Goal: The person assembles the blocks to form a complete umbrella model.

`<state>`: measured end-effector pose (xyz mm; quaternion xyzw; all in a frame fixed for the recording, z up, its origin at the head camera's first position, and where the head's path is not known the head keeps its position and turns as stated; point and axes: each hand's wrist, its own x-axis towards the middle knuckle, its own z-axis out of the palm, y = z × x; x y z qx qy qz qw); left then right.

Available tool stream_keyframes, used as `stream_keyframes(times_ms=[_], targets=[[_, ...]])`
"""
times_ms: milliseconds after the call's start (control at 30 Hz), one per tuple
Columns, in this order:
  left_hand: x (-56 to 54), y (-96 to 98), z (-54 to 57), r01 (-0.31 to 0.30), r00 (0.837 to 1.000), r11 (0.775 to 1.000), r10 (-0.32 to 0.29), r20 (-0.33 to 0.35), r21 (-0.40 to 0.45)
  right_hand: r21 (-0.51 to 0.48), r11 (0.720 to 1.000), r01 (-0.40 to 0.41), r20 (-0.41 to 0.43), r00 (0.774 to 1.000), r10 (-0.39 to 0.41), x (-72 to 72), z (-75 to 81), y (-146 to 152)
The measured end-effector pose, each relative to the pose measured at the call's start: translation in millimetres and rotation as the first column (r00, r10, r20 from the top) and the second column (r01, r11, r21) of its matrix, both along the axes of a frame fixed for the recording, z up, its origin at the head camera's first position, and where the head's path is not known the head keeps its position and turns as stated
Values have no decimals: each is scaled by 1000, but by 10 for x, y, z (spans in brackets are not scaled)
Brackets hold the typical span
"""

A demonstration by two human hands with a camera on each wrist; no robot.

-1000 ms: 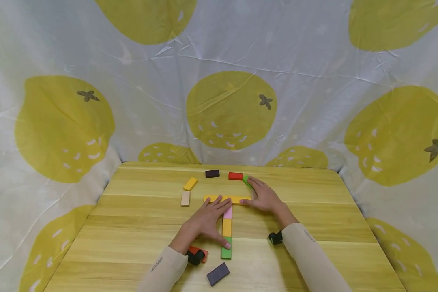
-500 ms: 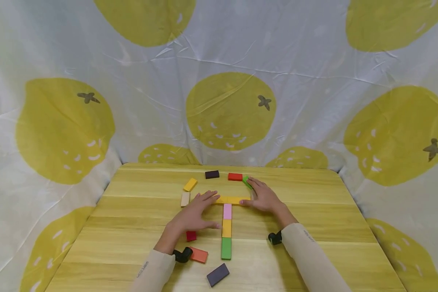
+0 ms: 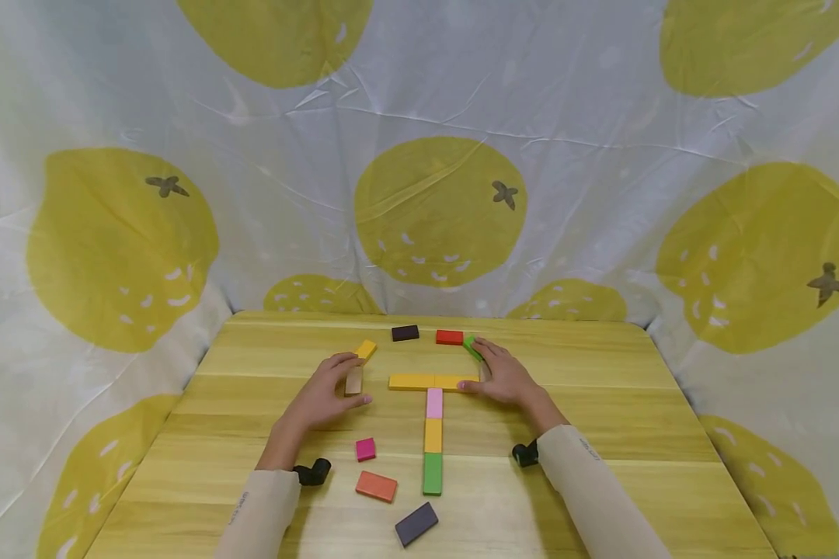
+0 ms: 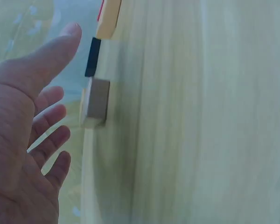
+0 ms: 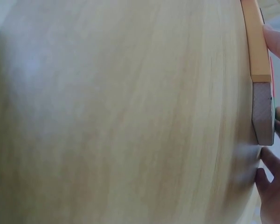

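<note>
My left hand (image 3: 322, 394) is by the plain wood block (image 3: 353, 381), thumb and fingers apart around it; in the left wrist view a gap shows between hand and block. The right hand (image 3: 509, 377) rests at the right end of two yellow blocks (image 3: 411, 382) laid end to end, its thumb on one. Its fingertips touch a green block (image 3: 471, 347), and another plain block (image 5: 263, 112) sits under the hand, mostly hidden in the head view. Below the yellow bar runs a column of pink (image 3: 435, 403), yellow (image 3: 433, 435) and green (image 3: 433, 473) blocks.
Black (image 3: 405, 333) and red (image 3: 450, 338) blocks lie at the back, with a tilted yellow block (image 3: 367, 351) to their left. Magenta (image 3: 366, 449), orange (image 3: 376, 486) and dark grey (image 3: 416, 524) blocks are nearer. A lemon-print cloth (image 3: 440, 210) hangs behind the wooden table (image 3: 601, 373).
My left hand has lifted off the yellow bar and column and moved left to the plain block, uncovering the magenta block. The right hand has stayed in place.
</note>
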<state>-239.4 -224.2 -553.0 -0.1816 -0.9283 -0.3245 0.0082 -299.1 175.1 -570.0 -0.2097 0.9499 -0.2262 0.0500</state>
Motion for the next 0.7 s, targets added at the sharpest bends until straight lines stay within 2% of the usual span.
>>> stream_keyframes(times_ms=[200,333,567,700], targets=[[-43,-133,-105,-2,1000,999,2,-5,38,7,1000,-3,10,1000,3,3,-9,-8],[-46,-165,-152,7,1000,999,-7,2,33,6,1000,-3,12,1000,3,-1,-10,-14],[-45,-159,-180,12,1000,997,-12,-3,82,2,1000,1,7,1000,-1,-14,-17,-8],[-53,-111,-182,19,999,997,-16,-29,81,4,1000,5,17,1000,-5,-12,-3,-3]])
